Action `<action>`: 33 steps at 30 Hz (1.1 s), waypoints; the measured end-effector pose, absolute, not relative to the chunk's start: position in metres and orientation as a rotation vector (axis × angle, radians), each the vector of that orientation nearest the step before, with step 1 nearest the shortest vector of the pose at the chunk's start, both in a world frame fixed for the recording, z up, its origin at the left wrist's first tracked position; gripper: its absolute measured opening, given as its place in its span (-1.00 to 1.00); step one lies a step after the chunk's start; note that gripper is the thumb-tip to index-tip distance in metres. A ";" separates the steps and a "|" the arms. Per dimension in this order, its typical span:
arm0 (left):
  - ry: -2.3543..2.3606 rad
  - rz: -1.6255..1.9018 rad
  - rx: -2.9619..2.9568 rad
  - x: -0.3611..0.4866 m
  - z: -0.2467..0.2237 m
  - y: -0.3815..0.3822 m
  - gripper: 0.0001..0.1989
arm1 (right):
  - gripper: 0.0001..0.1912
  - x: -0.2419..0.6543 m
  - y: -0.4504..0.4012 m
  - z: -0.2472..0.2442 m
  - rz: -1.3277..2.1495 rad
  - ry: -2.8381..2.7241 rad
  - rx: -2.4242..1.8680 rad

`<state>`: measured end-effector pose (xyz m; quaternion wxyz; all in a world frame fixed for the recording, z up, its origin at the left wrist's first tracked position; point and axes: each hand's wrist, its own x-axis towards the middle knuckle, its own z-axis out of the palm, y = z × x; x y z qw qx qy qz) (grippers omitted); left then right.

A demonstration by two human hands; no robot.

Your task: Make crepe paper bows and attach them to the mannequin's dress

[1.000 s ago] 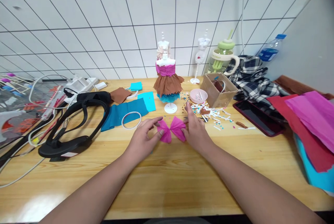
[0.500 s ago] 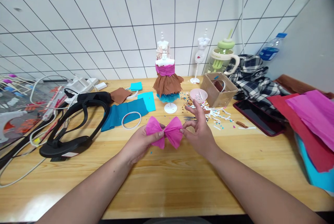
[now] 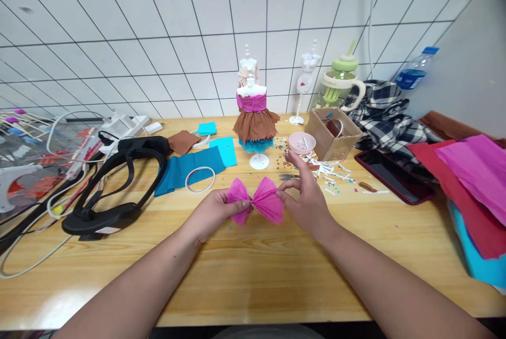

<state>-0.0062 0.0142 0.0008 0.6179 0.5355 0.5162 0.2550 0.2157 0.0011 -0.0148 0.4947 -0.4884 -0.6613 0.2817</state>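
A pink crepe-paper bow (image 3: 267, 200) is held just above the wooden table, its two wings fanned out from a pinched middle. My left hand (image 3: 213, 211) is closed on the bow's left wing, thumb pressed near the knot. With thumb and index finger, my right hand (image 3: 308, 204) pinches the edge of the right wing, the other fingers raised. Behind the bow stands a small white dress form (image 3: 253, 92) in a pink top, brown ruffled skirt (image 3: 256, 125) and blue underlayer. Scissors (image 3: 290, 176) lie partly hidden behind my right hand.
Left are a black headset strap (image 3: 118, 218), cables, teal paper (image 3: 190, 168) and a tape ring (image 3: 200, 191). Right are a pink bowl (image 3: 301, 144), a cardboard box (image 3: 336, 141), paper scraps, a phone (image 3: 395, 175) and stacked coloured paper (image 3: 466, 196). A tiled wall closes the back.
The bow and both hands have shifted slightly right in view. The right wing looks wider and fuller. Both hands keep their hold.
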 end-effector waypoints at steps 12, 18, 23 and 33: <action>1.199 0.536 1.284 0.000 0.000 0.011 -0.66 | -0.87 0.203 -0.014 -0.009 0.115 -2.163 -0.899; 1.155 0.503 1.242 -0.001 -0.004 0.010 -0.68 | -0.88 0.204 -0.009 -0.014 0.092 -2.174 -0.914; 1.061 0.571 1.061 -0.002 -0.003 0.009 -0.67 | -0.86 0.204 -0.008 -0.014 0.094 -2.169 -0.921; 1.094 0.574 1.120 0.003 0.001 0.006 -0.73 | -0.88 0.200 -0.013 -0.016 0.358 -2.036 -1.000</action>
